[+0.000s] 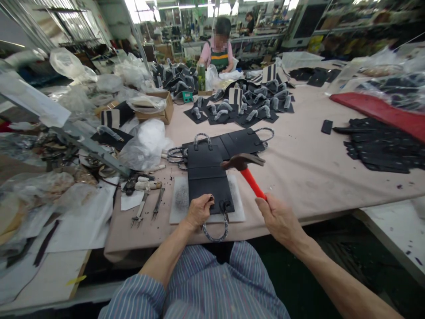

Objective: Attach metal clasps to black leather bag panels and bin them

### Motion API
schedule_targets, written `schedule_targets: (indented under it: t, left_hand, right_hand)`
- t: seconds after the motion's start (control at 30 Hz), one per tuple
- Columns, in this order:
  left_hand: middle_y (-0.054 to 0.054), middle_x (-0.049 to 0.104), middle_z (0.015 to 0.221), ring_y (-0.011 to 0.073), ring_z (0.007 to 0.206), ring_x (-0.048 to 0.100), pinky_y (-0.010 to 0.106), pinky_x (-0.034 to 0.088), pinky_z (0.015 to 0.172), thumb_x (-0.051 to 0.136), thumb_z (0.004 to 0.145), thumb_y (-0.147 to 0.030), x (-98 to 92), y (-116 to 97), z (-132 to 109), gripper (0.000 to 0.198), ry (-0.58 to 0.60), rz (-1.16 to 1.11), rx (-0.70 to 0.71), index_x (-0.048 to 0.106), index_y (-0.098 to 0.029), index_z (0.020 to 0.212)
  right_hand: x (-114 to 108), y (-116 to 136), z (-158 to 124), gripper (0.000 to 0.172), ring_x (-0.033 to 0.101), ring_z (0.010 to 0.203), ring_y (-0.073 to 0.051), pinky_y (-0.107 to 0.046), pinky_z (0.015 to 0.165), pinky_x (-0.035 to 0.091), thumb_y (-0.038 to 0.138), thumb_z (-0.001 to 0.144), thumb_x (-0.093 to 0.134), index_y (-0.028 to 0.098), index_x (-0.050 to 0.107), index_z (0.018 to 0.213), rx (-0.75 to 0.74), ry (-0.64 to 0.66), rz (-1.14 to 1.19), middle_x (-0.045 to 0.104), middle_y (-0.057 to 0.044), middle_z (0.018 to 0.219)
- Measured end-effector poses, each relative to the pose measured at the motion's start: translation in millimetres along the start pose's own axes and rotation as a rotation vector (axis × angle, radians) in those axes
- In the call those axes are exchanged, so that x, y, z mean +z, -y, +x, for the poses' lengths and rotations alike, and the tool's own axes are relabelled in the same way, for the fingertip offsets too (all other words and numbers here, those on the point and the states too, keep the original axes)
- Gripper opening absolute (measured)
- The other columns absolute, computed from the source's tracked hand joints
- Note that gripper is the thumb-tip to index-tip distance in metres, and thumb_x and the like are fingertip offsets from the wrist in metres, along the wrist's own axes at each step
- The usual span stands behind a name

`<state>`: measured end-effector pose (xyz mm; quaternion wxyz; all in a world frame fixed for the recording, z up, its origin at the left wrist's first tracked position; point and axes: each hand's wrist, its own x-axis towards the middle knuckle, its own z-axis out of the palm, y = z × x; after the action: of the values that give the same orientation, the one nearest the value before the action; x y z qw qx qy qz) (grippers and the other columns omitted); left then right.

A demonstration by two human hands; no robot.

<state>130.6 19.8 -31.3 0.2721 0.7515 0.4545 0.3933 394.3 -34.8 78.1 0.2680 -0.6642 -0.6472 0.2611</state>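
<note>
My right hand (282,219) is wrapped around the orange handle of a claw hammer (255,184), whose brown metal head is raised beside a black bag panel (209,188). The panel lies on a pale slab (181,199) at the table's near edge. My left hand (200,210) rests on the panel's near end, its fingertips pinched around something small and dark that I cannot make out. A plastic-wrapped loop handle (215,237) hangs from the panel toward me; its left end is hidden by my left hand.
Behind the panel lie more black panels (241,144) with wrapped handles. Fork-shaped punches (158,204) lie to the left, near plastic bags (146,144). A pile of black pieces (381,148) sits at right. Across the table, a person (219,48) works behind heaped bag parts (259,95).
</note>
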Motion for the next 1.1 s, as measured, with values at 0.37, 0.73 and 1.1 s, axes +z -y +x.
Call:
schedule_targets:
  t: [0.37, 0.73, 1.1]
  left_hand:
    - [0.004, 0.073, 0.089, 0.0150, 0.080, 0.069, 0.026, 0.056, 0.083, 0.056, 0.095, -0.015, 1.0, 3, 0, 0.012, 0.010, 0.010, -0.032, 0.067, -0.018, 0.094]
    - [0.003, 0.072, 0.087, 0.0151, 0.079, 0.067, 0.026, 0.054, 0.080, 0.056, 0.094, -0.013, -1.0, 2, 0, 0.012, 0.031, 0.023, -0.036, 0.067, -0.018, 0.093]
    - [0.003, 0.069, 0.084, 0.0147, 0.077, 0.066, 0.025, 0.052, 0.075, 0.053, 0.094, -0.014, 0.3, 7, -1, 0.014, 0.028, 0.023, -0.016, 0.065, -0.018, 0.089]
  right_hand:
    - [-39, 52, -8, 0.036, 0.042, 0.044, -0.012, -0.026, 0.049, 0.029, 0.047, 0.105, 0.038, 0.022, 0.047, 0.081, -0.354, -0.349, -0.204, 0.045, 0.004, 0.055]
    - [-30, 57, -11, 0.038, 0.040, 0.042, -0.012, -0.027, 0.048, 0.026, 0.049, 0.106, 0.036, 0.024, 0.044, 0.078, -0.292, -0.181, -0.184, 0.046, 0.004, 0.054]
    - [-7, -32, -9, 0.039, 0.059, 0.057, -0.020, -0.029, 0.056, 0.032, 0.048, 0.102, 0.033, 0.023, 0.050, 0.077, 0.034, 0.277, -0.281, 0.062, -0.003, 0.064]
